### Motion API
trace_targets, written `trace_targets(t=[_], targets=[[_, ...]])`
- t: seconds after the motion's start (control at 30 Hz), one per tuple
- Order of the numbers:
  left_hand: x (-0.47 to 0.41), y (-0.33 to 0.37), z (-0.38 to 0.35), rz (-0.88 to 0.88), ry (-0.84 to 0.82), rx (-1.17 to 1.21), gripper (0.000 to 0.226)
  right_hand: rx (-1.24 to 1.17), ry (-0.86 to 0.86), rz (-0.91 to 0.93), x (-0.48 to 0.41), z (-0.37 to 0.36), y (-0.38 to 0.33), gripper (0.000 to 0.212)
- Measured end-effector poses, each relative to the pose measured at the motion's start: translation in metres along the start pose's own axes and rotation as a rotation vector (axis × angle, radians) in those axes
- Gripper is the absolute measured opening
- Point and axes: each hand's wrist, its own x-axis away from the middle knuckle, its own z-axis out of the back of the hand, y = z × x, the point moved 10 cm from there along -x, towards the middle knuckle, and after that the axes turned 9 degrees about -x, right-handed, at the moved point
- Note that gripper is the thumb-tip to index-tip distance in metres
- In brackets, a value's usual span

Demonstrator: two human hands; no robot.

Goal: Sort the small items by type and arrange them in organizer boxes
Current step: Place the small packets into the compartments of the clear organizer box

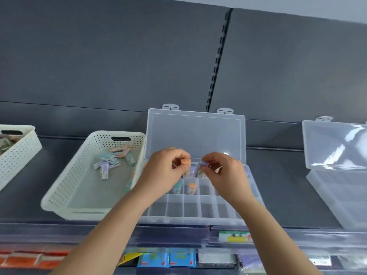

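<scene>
We're early: few organizer box (191,219) cells filled; left hand (167,171) pinches orange item (186,162), right hand (225,172) pinches purple item (203,163); basket (59,187) mid-left holds more unsorted.

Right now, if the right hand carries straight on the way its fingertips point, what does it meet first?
Probably the left hand, which pinches an orange item just across the gap. The right hand with its purple item points leftward at it; depth is unclear.

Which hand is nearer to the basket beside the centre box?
Left. The left hand hovers just right of the basket; the right hand is farther right, over the box.
</scene>
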Motion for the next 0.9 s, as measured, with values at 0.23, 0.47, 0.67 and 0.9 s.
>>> trace_targets(t=[0.23,0.47,0.67,0.9], targets=[[-0.005,0.045,-0.075,-0.121,-0.094,-0.307,0.010,0.157,-0.104,-0.039,0.021,0.029,0.057,0.004],[-0.003,0.047,-0.109,-0.125,-0.165,-0.570,0.008,0.198,-0.226,-0.097,0.030,0.013,0.088,0.012],[-0.003,0.037,-0.117,-0.075,-0.194,-0.641,0.012,0.197,-0.283,-0.082,0.026,-0.001,0.093,0.014],[-0.001,0.024,-0.120,-0.013,-0.229,-0.618,0.014,0.240,-0.357,-0.070,0.028,-0.012,0.098,0.017]])
